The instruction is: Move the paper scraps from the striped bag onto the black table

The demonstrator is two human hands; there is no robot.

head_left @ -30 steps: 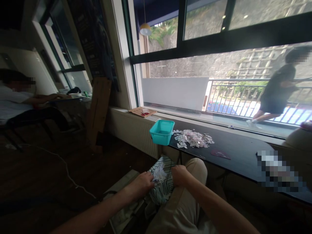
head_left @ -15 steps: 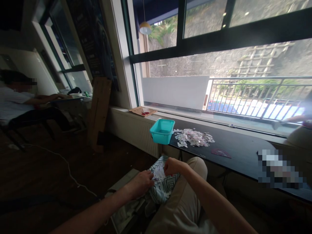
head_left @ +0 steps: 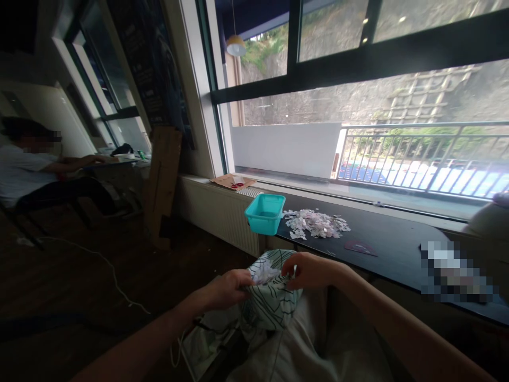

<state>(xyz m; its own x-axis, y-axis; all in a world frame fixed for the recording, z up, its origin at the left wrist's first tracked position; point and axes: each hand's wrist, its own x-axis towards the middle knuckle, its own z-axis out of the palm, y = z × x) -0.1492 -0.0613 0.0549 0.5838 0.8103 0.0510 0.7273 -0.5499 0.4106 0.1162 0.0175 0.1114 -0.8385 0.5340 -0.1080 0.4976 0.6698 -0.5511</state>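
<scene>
A pale cloth bag with dark line patterns (head_left: 270, 307) stands on my lap, its mouth facing up. White paper scraps (head_left: 264, 271) fill the part of its inside that shows. My left hand (head_left: 230, 287) grips the bag's left rim, thumb on top and fingers curled. At the opposite rim, my right hand (head_left: 305, 269) has bent fingers closed on the cloth edge. Just beyond, a turquoise plastic basket (head_left: 265, 222) sits at the table's left end, beside a heap of paper scraps (head_left: 318, 223).
The dark table (head_left: 382, 231) runs under the window, with a reddish protractor (head_left: 360, 248) and a blurred-out object (head_left: 457, 273) on it. Scissors (head_left: 237, 185) lie on the sill. At far left a person (head_left: 27, 164) sits at another table. A cable (head_left: 103, 258) crosses the floor.
The bag now stands more upright and its mouth is wider. My right hand has moved from over the scraps to the right rim, and my left hand has shifted slightly.
</scene>
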